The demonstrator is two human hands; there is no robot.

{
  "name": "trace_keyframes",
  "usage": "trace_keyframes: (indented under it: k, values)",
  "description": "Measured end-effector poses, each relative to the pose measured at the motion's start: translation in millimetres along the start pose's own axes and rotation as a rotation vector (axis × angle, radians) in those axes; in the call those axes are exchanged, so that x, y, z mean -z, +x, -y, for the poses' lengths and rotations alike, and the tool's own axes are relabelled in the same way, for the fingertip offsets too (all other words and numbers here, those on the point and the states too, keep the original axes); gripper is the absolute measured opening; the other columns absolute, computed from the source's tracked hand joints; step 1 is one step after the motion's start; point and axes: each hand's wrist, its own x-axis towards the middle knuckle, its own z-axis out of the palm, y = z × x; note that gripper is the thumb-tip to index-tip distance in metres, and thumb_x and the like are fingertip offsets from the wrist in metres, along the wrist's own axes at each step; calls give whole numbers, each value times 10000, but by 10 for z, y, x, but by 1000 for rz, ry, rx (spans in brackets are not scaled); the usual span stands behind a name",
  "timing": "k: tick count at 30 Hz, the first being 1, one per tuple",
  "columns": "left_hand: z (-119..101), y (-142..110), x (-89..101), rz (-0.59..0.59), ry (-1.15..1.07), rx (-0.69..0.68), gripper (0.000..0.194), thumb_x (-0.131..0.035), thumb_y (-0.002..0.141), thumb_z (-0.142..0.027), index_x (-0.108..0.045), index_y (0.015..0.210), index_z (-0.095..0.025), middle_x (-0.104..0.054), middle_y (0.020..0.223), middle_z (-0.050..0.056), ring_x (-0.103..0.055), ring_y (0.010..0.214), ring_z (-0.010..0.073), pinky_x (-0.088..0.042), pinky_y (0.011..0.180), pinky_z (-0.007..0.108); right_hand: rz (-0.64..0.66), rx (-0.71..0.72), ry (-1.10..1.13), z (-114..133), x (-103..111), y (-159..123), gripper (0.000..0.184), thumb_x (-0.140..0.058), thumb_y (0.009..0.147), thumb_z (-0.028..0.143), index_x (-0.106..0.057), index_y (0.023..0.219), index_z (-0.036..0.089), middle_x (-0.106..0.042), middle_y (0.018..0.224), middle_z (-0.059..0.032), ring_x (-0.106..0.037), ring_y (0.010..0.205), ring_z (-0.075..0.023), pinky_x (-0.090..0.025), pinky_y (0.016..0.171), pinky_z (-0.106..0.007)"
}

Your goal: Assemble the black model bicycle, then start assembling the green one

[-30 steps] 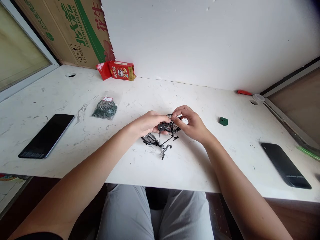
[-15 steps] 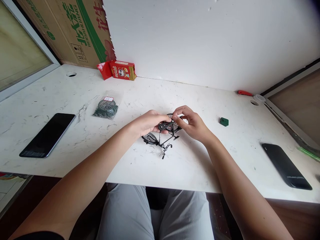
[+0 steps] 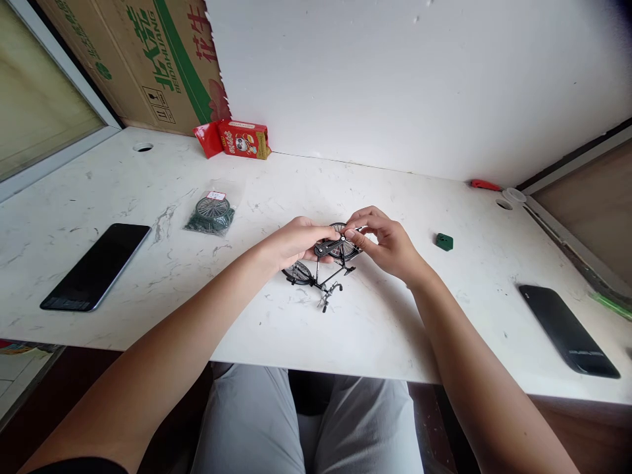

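A small black model bicycle (image 3: 328,247) is held over the white table, its handlebars toward me and a spoked wheel at the far end. My left hand (image 3: 296,241) is closed on it from the left, thumb on top near the wheel and fingers beneath. At the wheel's hub, the thumb and fingertips of my right hand (image 3: 382,242) are pinched together against the bicycle. Whether a small part sits between those fingertips is hidden. The second wheel (image 3: 297,272) shows below my left hand.
On the left are a black phone (image 3: 95,266) and a clear bag of dark green parts (image 3: 211,212). A red box (image 3: 243,139) stands at the back. Rightward lie a green piece (image 3: 444,241), another dark phone (image 3: 567,331) and a red object (image 3: 485,185) by the wall.
Both hands keep their grip on the bicycle. The fingers of my right hand have shifted slightly at the wheel's hub; the whole view has moved a little.
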Motion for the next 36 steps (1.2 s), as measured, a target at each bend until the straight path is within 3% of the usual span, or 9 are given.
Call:
trace_keyframes:
  k: [6,13,24,36]
  values:
    - [-4,-28,-17,8,18,-51,129,-778,857,-237,-817,900,-122,-765,1027,132,-680,891,169,-583,712,279,-59,18,62,-19,28,3,150,-770,943,477,-832,1003,355,-655,1074,-56,-645,1001,-236,-550,857,-451]
    - [-10,-34,-10,3,41,-63,168,-791,852,-288,-828,926,-143,-783,1105,148,-701,928,187,-588,758,298,-89,63,28,0,42,-3,138,-763,949,462,-839,1018,369,-657,1034,-57,-637,987,-243,-546,862,-459]
    - [24,-13,-6,-19,30,-78,185,-814,816,-295,-787,863,-118,-755,993,131,-671,891,174,-586,741,303,-140,178,-260,75,10,-17,110,-681,1009,377,-777,989,328,-697,1032,-66,-639,1009,-280,-540,903,-517]
    - [34,20,1,-17,25,-37,171,-800,820,-270,-776,865,-107,-766,995,145,-682,809,163,-587,713,302,-96,237,-315,70,2,-21,120,-604,1034,243,-710,1018,296,-693,1047,-69,-612,1010,-282,-515,904,-506]
